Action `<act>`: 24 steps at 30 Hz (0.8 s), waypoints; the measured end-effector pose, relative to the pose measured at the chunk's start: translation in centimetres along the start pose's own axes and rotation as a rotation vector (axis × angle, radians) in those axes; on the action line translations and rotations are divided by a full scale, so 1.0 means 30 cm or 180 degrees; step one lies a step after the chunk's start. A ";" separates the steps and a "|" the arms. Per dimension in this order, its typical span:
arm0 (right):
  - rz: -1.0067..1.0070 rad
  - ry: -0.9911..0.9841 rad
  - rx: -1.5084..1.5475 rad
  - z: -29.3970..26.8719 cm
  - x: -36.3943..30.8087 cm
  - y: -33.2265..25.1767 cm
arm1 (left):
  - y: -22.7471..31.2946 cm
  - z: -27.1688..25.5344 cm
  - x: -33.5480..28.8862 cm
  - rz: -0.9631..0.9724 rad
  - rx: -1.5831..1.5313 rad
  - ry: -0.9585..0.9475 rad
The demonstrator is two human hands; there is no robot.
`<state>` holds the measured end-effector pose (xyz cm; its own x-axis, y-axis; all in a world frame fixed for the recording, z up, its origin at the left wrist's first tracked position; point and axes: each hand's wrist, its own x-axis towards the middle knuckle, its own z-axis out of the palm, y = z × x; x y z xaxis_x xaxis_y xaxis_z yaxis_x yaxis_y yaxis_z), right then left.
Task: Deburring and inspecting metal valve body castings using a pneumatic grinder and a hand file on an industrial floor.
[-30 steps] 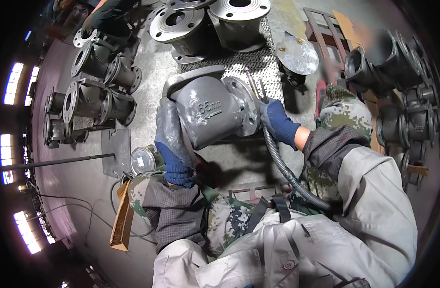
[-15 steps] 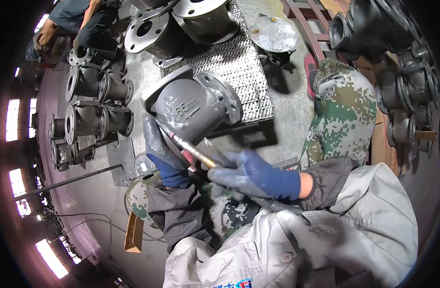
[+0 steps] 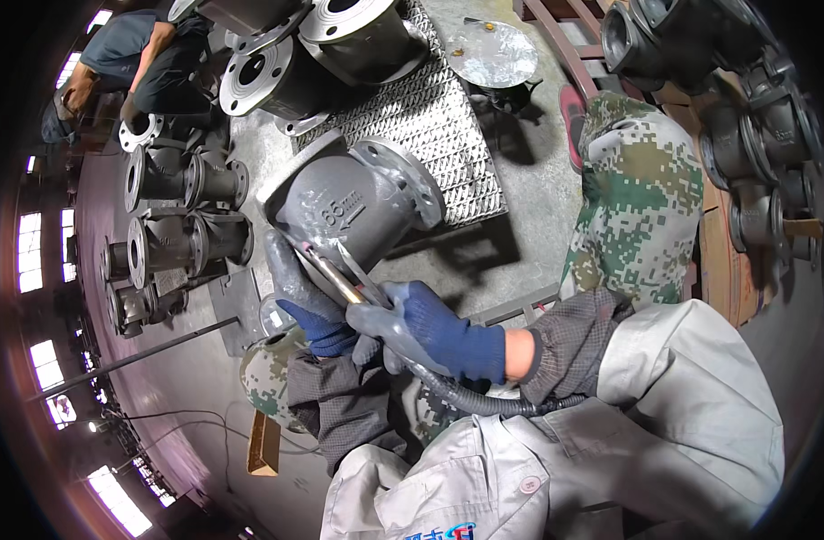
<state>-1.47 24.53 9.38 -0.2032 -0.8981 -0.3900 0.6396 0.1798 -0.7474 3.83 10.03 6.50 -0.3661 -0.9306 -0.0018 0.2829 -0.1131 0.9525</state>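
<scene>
A grey cast-metal valve body (image 3: 340, 202) with raised lettering and flanges lies tilted on a textured metal block (image 3: 452, 135). My right hand (image 3: 403, 328), in a grey-and-blue glove, is closed round a slim die grinder (image 3: 338, 274). The grinder's small pink tip is at the casting's lower left edge. A dark ribbed hose (image 3: 466, 396) trails from under that hand. My left hand (image 3: 304, 297), gloved alike, grips the casting's lower left edge beside the grinder; some of its fingers are hidden behind the casting.
More flanged castings (image 3: 259, 76) stand beyond the block, with others stacked left (image 3: 165, 243) and right (image 3: 758, 148). A round metal stool (image 3: 493, 56) stands beyond my right knee (image 3: 641, 198). A person (image 3: 142, 67) bends over castings at far left. A dark bar (image 3: 142, 355) and cables lie left.
My right hand and the grinder have moved left, closer to my left hand. The casting appears slightly lower left as the view shifts. More of the hose shows.
</scene>
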 end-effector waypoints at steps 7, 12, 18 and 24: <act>0.0236 0.0018 0.0309 -0.007 -0.020 -0.008 | 0.056 0.050 -0.020 -0.0323 0.0107 -0.0135; 0.0246 -0.0049 0.0131 -0.022 -0.012 -0.026 | 0.061 0.096 -0.009 -0.0185 -0.0152 -0.0025; 0.0486 0.0089 0.0139 -0.054 -0.043 0.025 | 0.056 0.046 0.050 -0.0103 0.0102 -0.0290; 0.0288 -0.0130 0.0204 -0.037 0.009 0.001 | 0.024 0.011 0.082 -0.0210 -0.0026 -0.0156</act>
<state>-2.33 24.73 8.66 -0.1130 -0.8952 -0.4310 0.7004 0.2359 -0.6736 2.84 7.76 7.27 -0.4272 -0.9028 -0.0494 0.2638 -0.1767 0.9482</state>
